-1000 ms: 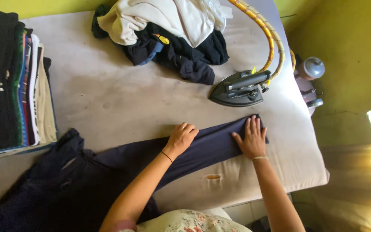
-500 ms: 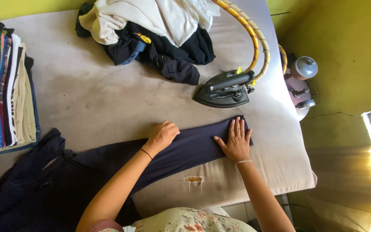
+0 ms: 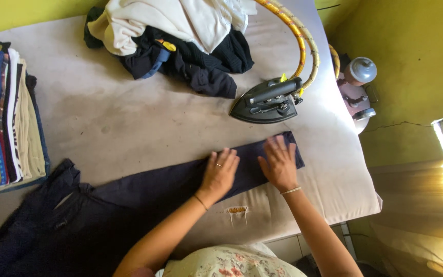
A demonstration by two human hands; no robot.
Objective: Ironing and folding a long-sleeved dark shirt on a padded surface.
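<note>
Two flat hands on a dark trouser leg

Both hands lie palm down, fingers spread, on the leg of a pair of dark navy trousers (image 3: 180, 184) stretched across the padded counter (image 3: 129, 123). Neither one grips anything; they simply press on the cloth. The left hand (image 3: 220, 172) wears a ring and a thin bracelet at the wrist, and rests on the middle of the leg. The right hand (image 3: 279, 163) sits just beside it, closer to the hem, with a light bangle on its wrist. The two are near each other but not touching.

From the left hand the trousers run away to the person's left and toward the body, where the waist and upper part lie bunched at the counter's near edge. Just below the hands, on the counter's cover, there is a small burnt hole (image 3: 238, 210) with frayed edges.

Beyond the right hand, apart from the hem, a black iron (image 3: 265, 100) stands flat on the cover, its yellow braided cord (image 3: 303, 46) curving up and away. Farther off, beyond both hands, lies a loose heap of white and dark clothes (image 3: 175, 41). Well out to the left of the left hand is a stack of folded garments (image 3: 6, 113) in mixed colours. Off the counter's far right edge stands a small grey-capped canister (image 3: 360, 72).
</note>
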